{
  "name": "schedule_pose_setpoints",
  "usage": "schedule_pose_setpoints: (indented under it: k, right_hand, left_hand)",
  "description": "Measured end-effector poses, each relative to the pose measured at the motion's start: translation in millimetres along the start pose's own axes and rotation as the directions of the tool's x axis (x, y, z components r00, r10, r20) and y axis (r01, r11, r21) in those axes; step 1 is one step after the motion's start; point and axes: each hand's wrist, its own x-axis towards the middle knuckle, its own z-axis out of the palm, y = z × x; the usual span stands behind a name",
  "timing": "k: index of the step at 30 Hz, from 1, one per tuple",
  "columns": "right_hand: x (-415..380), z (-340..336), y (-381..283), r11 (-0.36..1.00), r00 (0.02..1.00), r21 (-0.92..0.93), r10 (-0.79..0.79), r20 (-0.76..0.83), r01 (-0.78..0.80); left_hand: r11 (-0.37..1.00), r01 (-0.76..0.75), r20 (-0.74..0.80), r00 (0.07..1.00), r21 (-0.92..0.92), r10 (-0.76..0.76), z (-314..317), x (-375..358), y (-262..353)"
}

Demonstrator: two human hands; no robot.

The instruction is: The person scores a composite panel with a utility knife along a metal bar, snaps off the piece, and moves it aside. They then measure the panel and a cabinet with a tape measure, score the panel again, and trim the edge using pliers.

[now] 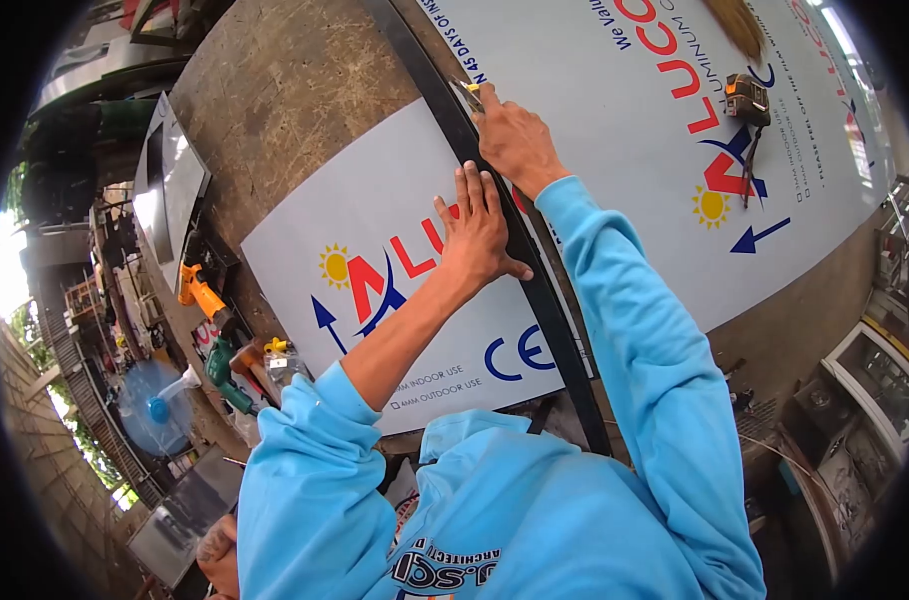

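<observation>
Keep the left hand (475, 235), fingers spread flat, pinning the black straightedge (495, 200) on the printed panel (375, 230) while the right hand (515, 140), pinching the knife (467, 92), cuts steadily along its edge

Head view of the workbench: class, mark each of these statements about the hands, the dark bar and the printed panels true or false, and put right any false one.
1. The left hand lies flat with spread fingers, partly on the dark bar. True.
2. The right hand holds a small tool with a yellow part against the bar. True.
3. The dark bar lies on bare wood only. False: it runs between the white printed panel and a second printed sheet.
4. A tape measure rests on the far sheet. True.
5. The sleeves are red. False: they are light blue.
6. The orange tool lies on the white panel. False: it lies beside the bench's left edge.
</observation>
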Motion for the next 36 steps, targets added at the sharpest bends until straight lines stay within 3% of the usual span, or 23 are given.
schedule_pose_setpoints:
  k: [16,21,27,31,36]
  right_hand:
    - [3,11,-3,0.997,1.0,-0.074,-0.027,-0.015,0.026]
    - [6,-9,-22,0.977,0.989,-0.2,-0.044,0.138,0.071]
    - [10,-9,-34,0.973,0.991,-0.232,0.011,0.135,0.02]
    - [-1,-14,-31,0.968,0.991,-0.237,-0.056,0.123,0.084]
    - [-54,-19,-21,0.976,0.991,-0.215,0.002,0.133,0.027]
  left_hand:
    - [1.0,-0.015,-0.01,1.0,-0.009,0.015,0,1,-1]
    - [0.998,-0.061,-0.054,0.997,-0.013,0.061,5,0,-5]
    - [0.994,-0.108,-0.1,0.989,-0.003,0.107,5,0,-6]
    - [0.992,-0.124,-0.114,0.986,0.012,0.125,9,1,-9]
    - [0.986,-0.163,-0.169,0.971,0.036,0.167,15,4,-15]
